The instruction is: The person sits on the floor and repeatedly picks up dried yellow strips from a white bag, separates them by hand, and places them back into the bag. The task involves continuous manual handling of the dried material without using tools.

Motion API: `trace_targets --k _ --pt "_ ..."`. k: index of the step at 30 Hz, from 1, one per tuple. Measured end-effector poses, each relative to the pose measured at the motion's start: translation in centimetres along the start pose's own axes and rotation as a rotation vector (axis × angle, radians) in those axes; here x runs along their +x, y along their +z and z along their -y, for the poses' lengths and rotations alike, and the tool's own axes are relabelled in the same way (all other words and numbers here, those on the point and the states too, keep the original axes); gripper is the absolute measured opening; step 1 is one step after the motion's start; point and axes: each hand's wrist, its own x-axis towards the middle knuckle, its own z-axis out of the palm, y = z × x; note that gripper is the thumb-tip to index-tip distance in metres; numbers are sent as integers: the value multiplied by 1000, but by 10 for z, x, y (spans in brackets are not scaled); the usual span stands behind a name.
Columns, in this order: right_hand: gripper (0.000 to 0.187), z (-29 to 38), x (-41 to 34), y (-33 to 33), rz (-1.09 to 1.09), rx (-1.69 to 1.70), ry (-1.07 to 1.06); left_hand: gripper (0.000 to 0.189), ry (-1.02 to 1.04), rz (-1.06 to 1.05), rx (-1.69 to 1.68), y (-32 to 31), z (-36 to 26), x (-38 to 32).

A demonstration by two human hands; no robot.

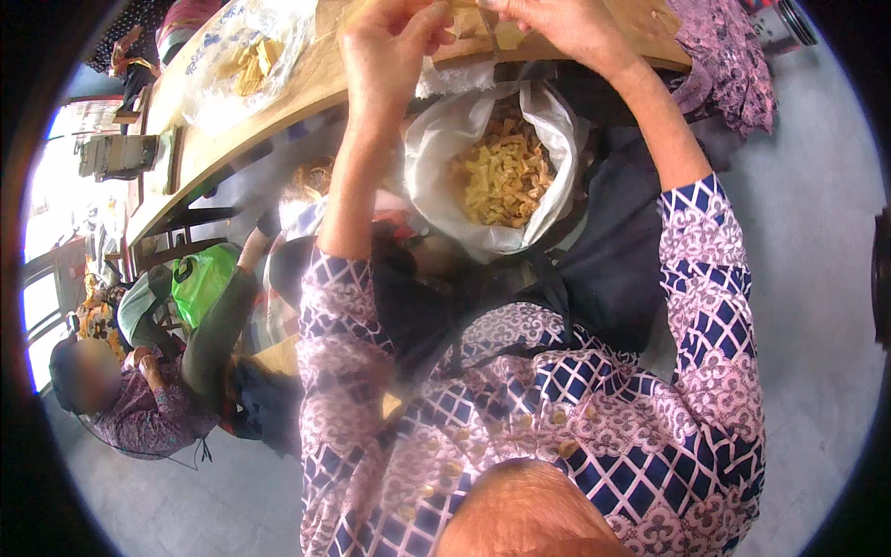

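My left hand [397,42] is at the top rim of the view, over the wooden table [306,97], with thumb and fingers bent together. Facing it, my right hand [557,28] is partly cut off by the picture's edge, its fingertips close to the left ones. Thin yellowish pieces [473,24] show between and below the fingers; whether either hand grips one is unclear. Below the table edge, between my knees, stands an open white woven sack [438,181]. Many small yellowish-brown chopped pieces [511,177] lie inside it.
A clear plastic bag [209,90] with pale yellow strips [257,66] lies on the table to the left. A purple patterned cloth [724,63] hangs over the right end, near a metal cylinder [786,28]. Another person [146,411] sits at the left, near a green plastic bag [202,282].
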Motion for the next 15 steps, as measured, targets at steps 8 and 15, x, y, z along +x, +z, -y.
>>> trace_targets --k 8,15 --pt "6 -19 29 -4 -6 -75 -132 4 -137 -58 -179 3 17 23" --pt "8 -43 32 5 -75 -340 -136 13 -90 -45 -70 1 47 30"
